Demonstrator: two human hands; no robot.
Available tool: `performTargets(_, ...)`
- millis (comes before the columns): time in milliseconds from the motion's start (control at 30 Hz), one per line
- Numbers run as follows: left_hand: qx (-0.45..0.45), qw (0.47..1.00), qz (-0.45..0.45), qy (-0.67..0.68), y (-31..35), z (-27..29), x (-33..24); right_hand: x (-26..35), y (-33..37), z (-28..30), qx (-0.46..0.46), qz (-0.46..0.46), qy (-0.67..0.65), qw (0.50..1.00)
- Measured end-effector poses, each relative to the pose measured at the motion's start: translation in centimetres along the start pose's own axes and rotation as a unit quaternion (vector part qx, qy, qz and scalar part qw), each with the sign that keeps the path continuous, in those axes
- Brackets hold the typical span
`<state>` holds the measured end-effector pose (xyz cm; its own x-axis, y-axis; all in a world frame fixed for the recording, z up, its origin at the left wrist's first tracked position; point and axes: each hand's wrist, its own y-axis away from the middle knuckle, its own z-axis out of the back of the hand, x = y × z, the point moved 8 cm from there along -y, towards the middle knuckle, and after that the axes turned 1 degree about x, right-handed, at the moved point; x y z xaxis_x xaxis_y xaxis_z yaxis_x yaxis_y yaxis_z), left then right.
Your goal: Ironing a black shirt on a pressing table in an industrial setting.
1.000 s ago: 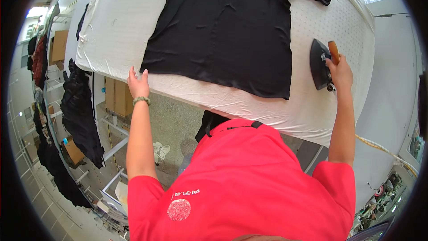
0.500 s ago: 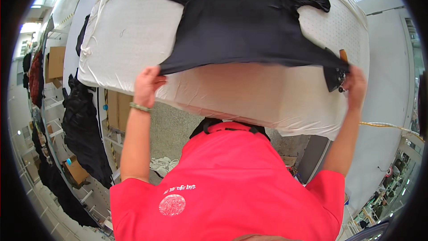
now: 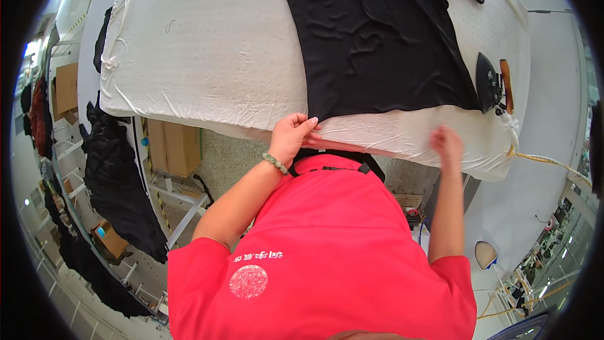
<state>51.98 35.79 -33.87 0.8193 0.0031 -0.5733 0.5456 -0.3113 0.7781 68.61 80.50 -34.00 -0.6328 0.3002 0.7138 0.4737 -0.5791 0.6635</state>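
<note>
Left hand [image 3: 292,137] grip pinches black garment [image 3: 377,38] hem; right hand [image 3: 447,145] blurred, grip unclear.

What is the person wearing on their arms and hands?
Both arms come out of short sleeves of a bright red shirt and are bare below them. The left hand has no glove, and a bracelet of pale green beads circles its wrist. The right hand looks blurred; no glove, ring or watch can be made out on it.
</note>
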Motion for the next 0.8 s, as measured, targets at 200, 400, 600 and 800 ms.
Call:
performTargets(200,-0.005,0.999,0.045,0.028,1.4,-1.9,-1.6,-0.6,12.1,-25.9,0.408,-0.168,-0.014,0.897)
performTargets(400,0.030,0.996,0.042,-0.073,0.7,0.4,-1.2,-2.2,13.2,-31.9,0.428,-0.197,-0.103,0.876)
performTargets(600,0.112,0.930,-0.057,-0.345,-4.0,2.4,-9.7,-3.5,13.2,-32.0,0.290,-0.205,-0.190,0.915)
performTargets(800,0.014,0.978,-0.140,-0.157,-19.0,5.9,-26.7,-3.6,16.2,-34.9,0.167,-0.236,-0.260,0.921)
